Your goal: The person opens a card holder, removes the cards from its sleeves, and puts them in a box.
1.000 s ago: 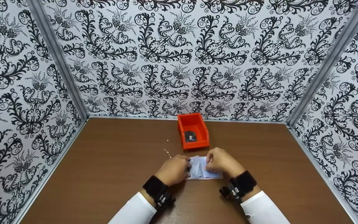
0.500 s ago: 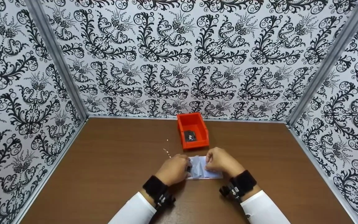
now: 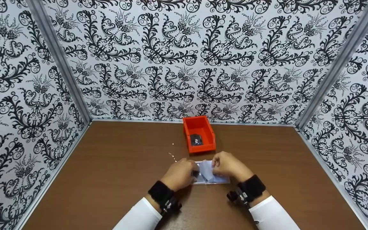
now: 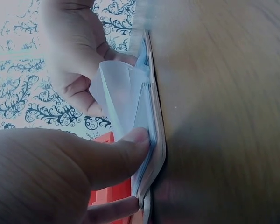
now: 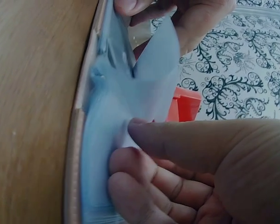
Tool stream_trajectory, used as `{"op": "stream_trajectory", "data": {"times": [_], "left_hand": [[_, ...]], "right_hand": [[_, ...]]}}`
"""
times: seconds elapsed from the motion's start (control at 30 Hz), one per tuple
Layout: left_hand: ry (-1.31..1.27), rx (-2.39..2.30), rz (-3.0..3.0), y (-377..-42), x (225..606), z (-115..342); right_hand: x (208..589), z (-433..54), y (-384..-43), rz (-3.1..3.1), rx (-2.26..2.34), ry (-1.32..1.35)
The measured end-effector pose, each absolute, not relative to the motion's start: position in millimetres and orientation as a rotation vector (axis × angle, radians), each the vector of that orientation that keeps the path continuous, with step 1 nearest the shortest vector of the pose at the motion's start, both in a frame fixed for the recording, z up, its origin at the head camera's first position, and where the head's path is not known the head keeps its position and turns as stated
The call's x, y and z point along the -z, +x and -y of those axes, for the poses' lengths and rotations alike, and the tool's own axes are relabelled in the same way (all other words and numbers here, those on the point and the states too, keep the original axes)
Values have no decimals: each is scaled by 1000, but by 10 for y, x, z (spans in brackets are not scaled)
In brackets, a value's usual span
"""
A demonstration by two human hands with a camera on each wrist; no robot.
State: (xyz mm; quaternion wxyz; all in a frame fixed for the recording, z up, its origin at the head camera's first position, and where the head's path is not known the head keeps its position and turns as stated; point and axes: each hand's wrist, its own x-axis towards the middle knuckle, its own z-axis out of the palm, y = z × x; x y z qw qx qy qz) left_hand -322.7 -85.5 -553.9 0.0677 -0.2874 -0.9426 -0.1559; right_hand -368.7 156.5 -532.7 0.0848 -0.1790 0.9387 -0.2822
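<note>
A small open card holder (image 3: 220, 179) with clear plastic sleeves lies on the table between both hands. My left hand (image 3: 179, 174) grips its left side, thumb pressing the sleeves and a finger at the cover's edge, as the left wrist view shows. A dark item is partly visible beneath those fingers. My right hand (image 3: 230, 166) pinches a translucent sleeve (image 5: 161, 60) over the right half, between thumb and curled fingers. That sleeve stands partly raised from the fold. Exactly where the right fingertips meet the plastic is blurred.
Just beyond the card holder stands a red open bin (image 3: 202, 149) with a black card (image 3: 196, 139) inside. A thin line of small pale specks (image 3: 172, 156) lies left of the bin. Patterned walls border the brown table (image 3: 123, 153) at the back and both sides.
The raised sleeve has swung from the left half toward the right, uncovering more of the left side and its dark item. Both hands stay nearly in place.
</note>
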Motion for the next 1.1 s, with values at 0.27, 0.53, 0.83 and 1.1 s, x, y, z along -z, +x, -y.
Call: {"op": "stream_trajectory", "data": {"times": [0.27,0.53,0.83,1.1], "left_hand": [[-871,488,2826,-3217,5531,850],[-850,507,2835,-3208,5531,866],[-859,502,2817,-3213,5538,876],[-930,471,2754,-3227,5547,894]], "right_hand": [[5192,-1437,-3586,-2900,851,-626],[5153,-1314,-3487,-2853,818,-923],[5271,-1252,-3486,-2879,729,-943],[5281,-1259,-3489,-2914,695,-887]]}}
